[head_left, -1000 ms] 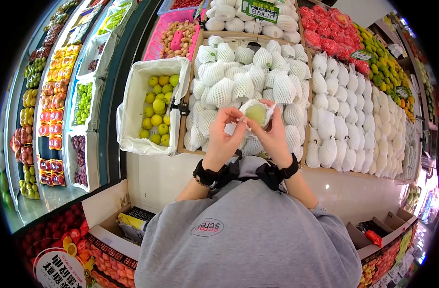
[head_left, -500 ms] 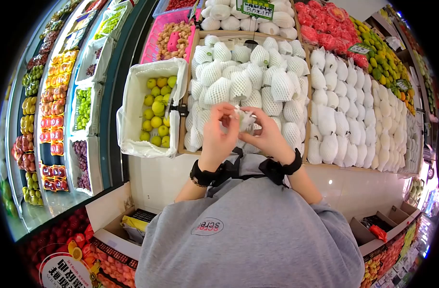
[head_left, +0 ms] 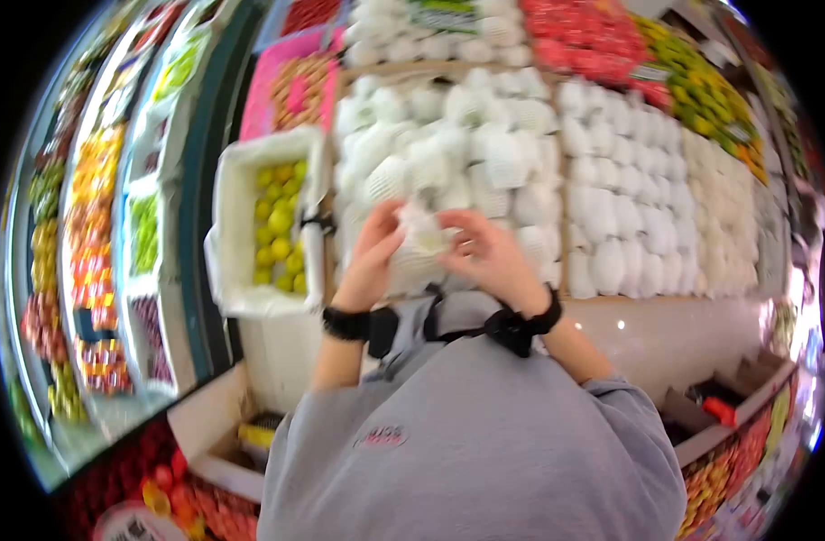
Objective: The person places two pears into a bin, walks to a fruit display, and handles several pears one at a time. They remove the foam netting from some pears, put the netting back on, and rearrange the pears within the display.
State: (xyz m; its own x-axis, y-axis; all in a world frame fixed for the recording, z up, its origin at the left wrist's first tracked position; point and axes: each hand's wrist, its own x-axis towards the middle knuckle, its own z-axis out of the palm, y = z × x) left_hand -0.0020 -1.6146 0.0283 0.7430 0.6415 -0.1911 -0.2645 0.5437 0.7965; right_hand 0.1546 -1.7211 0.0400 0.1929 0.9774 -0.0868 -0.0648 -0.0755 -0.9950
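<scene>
Between my two hands is a crumpled white wrapping [head_left: 421, 232], blurred by motion. My left hand [head_left: 374, 248] pinches its left edge with bent fingers. On the other side, the thumb and fingers of my right hand [head_left: 489, 254] close on its right edge. Both hands are over the front of a display box of fruits in white foam nets [head_left: 430, 162]. Several of these wrapped fruits are right behind and below my fingers; the nets hide most of the fruit.
A white-lined crate [head_left: 227, 221] of yellow-green fruits [head_left: 281, 216] stands left of the box. More white-wrapped fruits [head_left: 624, 198] lie in rows to the right. Behind are a pink crate [head_left: 261, 90] and red-wrapped fruits [head_left: 584, 41]. The counter's pale front [head_left: 647, 334] is near my body.
My hands have drawn apart and the white wrapping is spread wider between them, now farther left. The whole view has shifted slightly and blurred.
</scene>
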